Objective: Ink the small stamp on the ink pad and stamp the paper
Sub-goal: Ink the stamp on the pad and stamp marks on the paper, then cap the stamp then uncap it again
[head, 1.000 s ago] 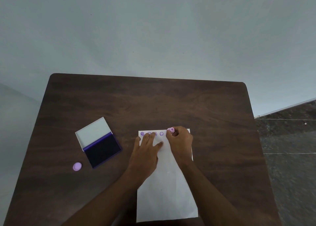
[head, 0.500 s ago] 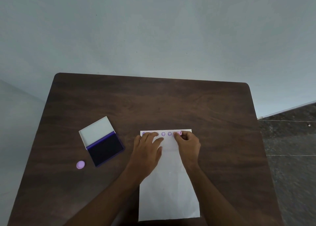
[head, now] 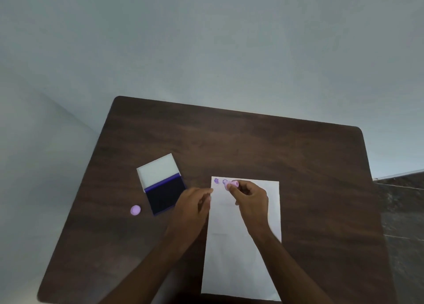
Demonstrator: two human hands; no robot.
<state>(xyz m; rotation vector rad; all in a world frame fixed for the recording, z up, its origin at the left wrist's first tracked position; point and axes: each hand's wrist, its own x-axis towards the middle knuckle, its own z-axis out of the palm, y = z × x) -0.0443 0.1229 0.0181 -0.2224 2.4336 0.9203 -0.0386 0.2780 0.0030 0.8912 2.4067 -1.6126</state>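
We see R hand (head: pixel 249 194), grip pinching small pink stamp (head: pixel 232 185) over top edge of paper (head: pixel 241 253); stamp lies tilted, long axis running left-right. L hand (head: pixel 195 202) relaxed, fingertips at paper's left edge. Open ink pad (head: pixel 165 194) left of it on bench (head: pixel 252 147). Stamped marks (head: pixel 216 181) unreadable.
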